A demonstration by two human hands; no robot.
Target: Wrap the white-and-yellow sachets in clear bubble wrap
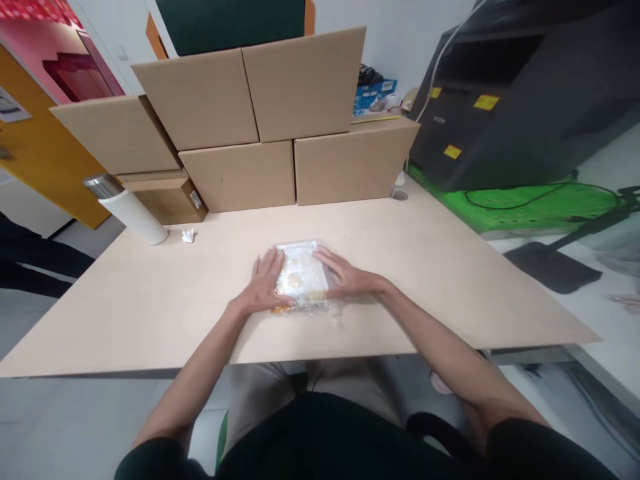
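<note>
A flat package in clear, shiny plastic wrap (302,272) lies near the front middle of the pale table (200,300). My left hand (265,281) rests along its left side, fingers spread over the edge and thumb at the near corner. At the right side, my right hand (345,273) touches the package with fingers apart on its far corner and thumb lower down. Loose plastic sticks out along the near edge. Glare hides what is printed on or inside the package.
Cardboard boxes (237,177) are stacked along the table's back. A white bottle with a metal cap (135,217) and a crumpled tissue (188,236) stand at the back left. Right of the table, a large dark machine (480,133) sits near a green surface (540,207).
</note>
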